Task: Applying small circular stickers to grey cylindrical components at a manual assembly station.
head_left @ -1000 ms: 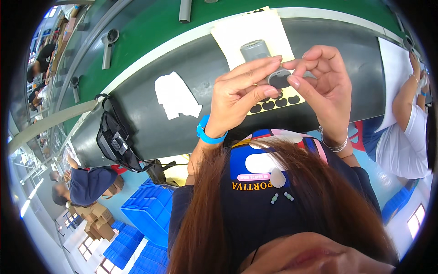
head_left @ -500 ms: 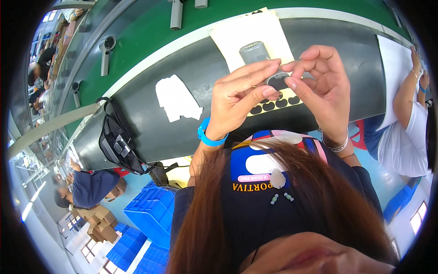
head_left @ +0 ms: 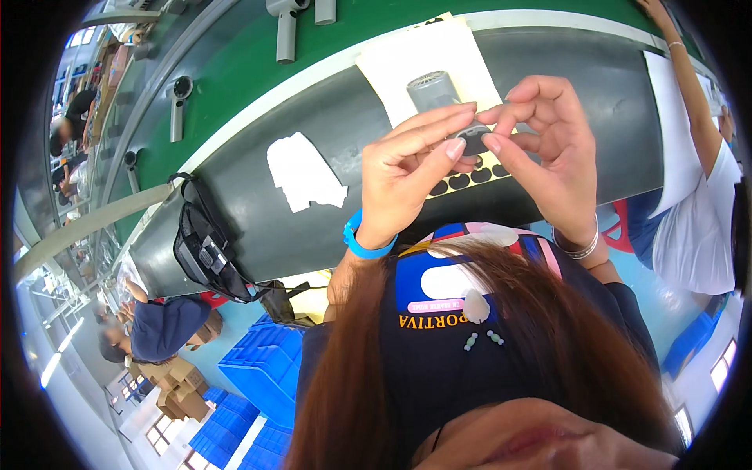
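Left hand (head_left: 407,168) and right hand (head_left: 552,133), both mine, are pinched in close on the grey piece (head_left: 472,141), thumb tips at opposite edges of its dark face, the spare right fingers curled loosely above. Widest thing going is the long dark desk (head_left: 568,94), sweeping right across under my hands, with the green belt (head_left: 227,86) running along its far side. Next down in size, over on my left, it's the black bag (head_left: 200,243), slumped on the desk with its strap trailing off the near edge. Straight ahead lies the pale sheet (head_left: 392,74), then the crumpled-edged white paper (head_left: 301,172), out between bag and left hand. Smaller again, the grey cylinder (head_left: 432,92) sits on the pale sheet, slotted end away from me, its near part hidden by my left fingers; whether it joins what I'm gripping, I cannot tell. Smallest of all, black discs (head_left: 459,182) line up on yellow backing, just below the pinch in my view.
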Demonstrator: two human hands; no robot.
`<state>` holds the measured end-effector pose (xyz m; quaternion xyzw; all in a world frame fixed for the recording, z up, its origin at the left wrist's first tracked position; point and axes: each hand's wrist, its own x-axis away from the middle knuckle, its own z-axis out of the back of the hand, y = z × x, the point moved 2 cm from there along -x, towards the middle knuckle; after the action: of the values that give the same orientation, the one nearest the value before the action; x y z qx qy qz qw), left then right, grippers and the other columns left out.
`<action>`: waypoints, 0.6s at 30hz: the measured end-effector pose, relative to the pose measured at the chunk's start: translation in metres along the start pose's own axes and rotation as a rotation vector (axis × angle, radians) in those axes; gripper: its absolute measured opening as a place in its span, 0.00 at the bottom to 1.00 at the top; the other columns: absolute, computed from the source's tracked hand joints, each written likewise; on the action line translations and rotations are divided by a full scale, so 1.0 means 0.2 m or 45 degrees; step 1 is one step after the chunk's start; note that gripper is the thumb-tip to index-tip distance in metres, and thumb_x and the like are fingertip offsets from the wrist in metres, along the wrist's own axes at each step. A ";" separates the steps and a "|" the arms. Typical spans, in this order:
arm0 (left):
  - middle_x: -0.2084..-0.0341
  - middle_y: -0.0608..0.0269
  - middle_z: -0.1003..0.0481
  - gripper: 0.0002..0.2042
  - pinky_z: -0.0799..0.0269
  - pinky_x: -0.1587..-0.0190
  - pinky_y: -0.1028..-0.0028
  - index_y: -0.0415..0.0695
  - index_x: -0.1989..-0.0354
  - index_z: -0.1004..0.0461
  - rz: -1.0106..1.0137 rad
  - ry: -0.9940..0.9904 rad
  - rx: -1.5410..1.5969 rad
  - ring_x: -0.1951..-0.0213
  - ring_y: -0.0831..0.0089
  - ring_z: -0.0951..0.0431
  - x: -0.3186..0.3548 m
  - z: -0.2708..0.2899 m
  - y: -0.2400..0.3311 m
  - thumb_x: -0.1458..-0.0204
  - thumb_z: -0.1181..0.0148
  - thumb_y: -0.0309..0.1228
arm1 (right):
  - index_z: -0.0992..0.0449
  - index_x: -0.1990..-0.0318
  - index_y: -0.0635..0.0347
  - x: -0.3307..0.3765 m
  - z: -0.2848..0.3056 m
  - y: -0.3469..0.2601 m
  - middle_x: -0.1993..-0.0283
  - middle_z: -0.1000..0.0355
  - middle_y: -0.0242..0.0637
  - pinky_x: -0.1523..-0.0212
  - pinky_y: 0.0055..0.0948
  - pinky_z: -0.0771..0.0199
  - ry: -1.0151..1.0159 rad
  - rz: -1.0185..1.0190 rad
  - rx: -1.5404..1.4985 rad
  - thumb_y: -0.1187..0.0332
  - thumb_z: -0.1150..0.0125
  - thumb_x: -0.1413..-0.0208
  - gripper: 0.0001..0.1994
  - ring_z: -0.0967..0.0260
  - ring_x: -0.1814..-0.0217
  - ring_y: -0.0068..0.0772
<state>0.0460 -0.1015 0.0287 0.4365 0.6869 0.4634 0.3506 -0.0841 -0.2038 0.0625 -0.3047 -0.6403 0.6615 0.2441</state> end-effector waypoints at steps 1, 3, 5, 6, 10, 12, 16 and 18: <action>0.51 0.49 0.29 0.14 0.20 0.59 0.74 0.35 0.52 0.27 -0.002 0.000 -0.001 0.59 0.69 0.23 0.00 0.00 0.00 0.47 0.47 0.16 | 0.37 0.55 0.63 0.00 0.00 0.00 0.68 0.29 0.32 0.57 0.24 0.23 -0.001 0.002 0.000 0.81 0.39 0.51 0.18 0.27 0.56 0.25; 0.52 0.50 0.29 0.13 0.20 0.59 0.73 0.35 0.53 0.26 0.053 0.033 0.057 0.58 0.70 0.23 0.01 0.00 0.01 0.47 0.47 0.16 | 0.37 0.55 0.63 0.01 -0.01 0.01 0.68 0.29 0.31 0.58 0.23 0.24 -0.008 0.020 -0.004 0.80 0.39 0.51 0.17 0.27 0.56 0.24; 0.53 0.51 0.28 0.12 0.20 0.60 0.74 0.35 0.54 0.26 0.054 0.056 0.044 0.59 0.71 0.23 0.00 0.00 0.00 0.47 0.47 0.16 | 0.36 0.55 0.63 0.00 -0.01 0.02 0.68 0.29 0.31 0.59 0.23 0.24 -0.009 0.026 0.022 0.80 0.39 0.51 0.17 0.27 0.56 0.23; 0.53 0.51 0.28 0.12 0.20 0.60 0.74 0.35 0.55 0.25 0.050 0.078 0.030 0.59 0.71 0.23 0.01 -0.01 0.01 0.47 0.47 0.16 | 0.36 0.55 0.63 0.00 -0.01 0.02 0.68 0.29 0.31 0.59 0.22 0.24 -0.013 0.039 0.049 0.79 0.39 0.51 0.17 0.27 0.57 0.23; 0.54 0.47 0.27 0.10 0.21 0.65 0.75 0.35 0.56 0.24 0.049 0.121 -0.071 0.65 0.69 0.21 0.02 -0.03 0.02 0.47 0.46 0.20 | 0.38 0.52 0.62 0.02 -0.01 0.00 0.64 0.32 0.32 0.58 0.19 0.29 -0.063 0.006 0.120 0.84 0.43 0.51 0.19 0.30 0.54 0.22; 0.54 0.48 0.27 0.11 0.21 0.65 0.75 0.35 0.56 0.24 0.045 0.129 -0.116 0.65 0.70 0.21 0.02 -0.04 0.02 0.47 0.45 0.20 | 0.39 0.52 0.62 0.02 -0.02 -0.01 0.63 0.32 0.32 0.59 0.19 0.29 -0.056 0.030 0.169 0.84 0.43 0.51 0.19 0.30 0.55 0.22; 0.55 0.54 0.26 0.12 0.20 0.62 0.78 0.35 0.56 0.24 0.074 0.126 -0.059 0.64 0.76 0.22 0.02 -0.04 0.03 0.49 0.46 0.15 | 0.39 0.51 0.62 0.03 -0.02 -0.01 0.64 0.32 0.32 0.59 0.19 0.29 -0.049 0.051 0.225 0.84 0.43 0.51 0.19 0.30 0.55 0.22; 0.55 0.54 0.26 0.12 0.21 0.63 0.78 0.35 0.56 0.25 0.070 0.117 -0.066 0.64 0.76 0.22 0.02 -0.05 0.03 0.49 0.46 0.15 | 0.39 0.51 0.62 0.03 -0.02 -0.01 0.64 0.32 0.32 0.59 0.19 0.29 -0.040 0.056 0.251 0.84 0.43 0.51 0.20 0.30 0.56 0.22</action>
<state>0.0378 -0.0995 0.0363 0.4244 0.6777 0.5099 0.3171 -0.0863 -0.1969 0.0649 -0.2828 -0.5691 0.7311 0.2481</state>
